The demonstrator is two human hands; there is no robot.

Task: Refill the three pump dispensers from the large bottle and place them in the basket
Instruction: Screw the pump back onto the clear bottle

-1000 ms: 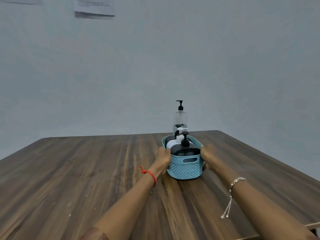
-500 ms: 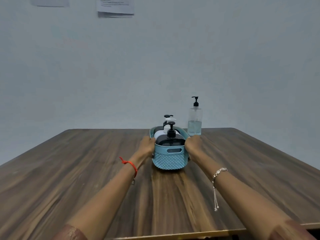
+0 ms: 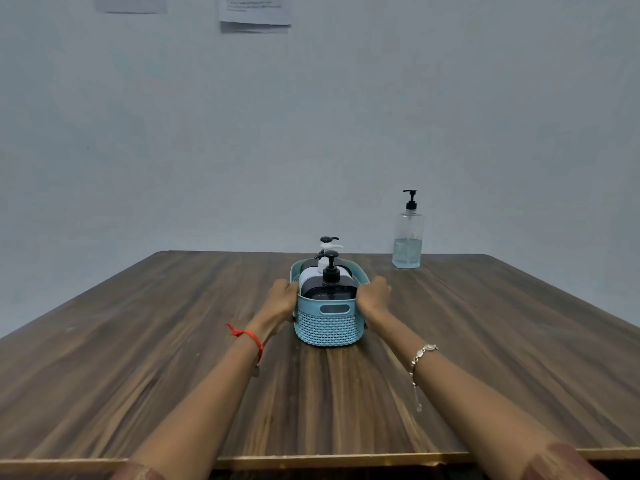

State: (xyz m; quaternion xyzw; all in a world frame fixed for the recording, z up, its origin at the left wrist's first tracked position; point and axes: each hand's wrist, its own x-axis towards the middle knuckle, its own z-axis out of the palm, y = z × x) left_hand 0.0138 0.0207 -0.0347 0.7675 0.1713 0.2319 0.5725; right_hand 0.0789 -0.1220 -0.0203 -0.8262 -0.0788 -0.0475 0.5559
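A light blue woven basket (image 3: 327, 325) stands on the wooden table (image 3: 138, 341), mid-centre. Inside it three pump dispensers stand in a row: a black one (image 3: 330, 289) nearest me, a white one (image 3: 306, 277) behind it, and a dark one at the back with only its black pump head (image 3: 328, 240) clear. My left hand (image 3: 282, 299) grips the basket's left side and my right hand (image 3: 374, 294) grips its right side. The large clear bottle (image 3: 408, 237) with a black pump stands apart at the far right, roughly one third full of clear liquid.
The table's near edge (image 3: 311, 460) runs across the bottom of the view. A plain pale wall rises behind the table, with two sheets of paper (image 3: 254, 12) stuck high up. A red thread is on my left wrist and a silver bracelet on my right.
The basket, held between both hands, has slid left and away from the large bottle, which now stands well clear to its right. My view has shifted too.
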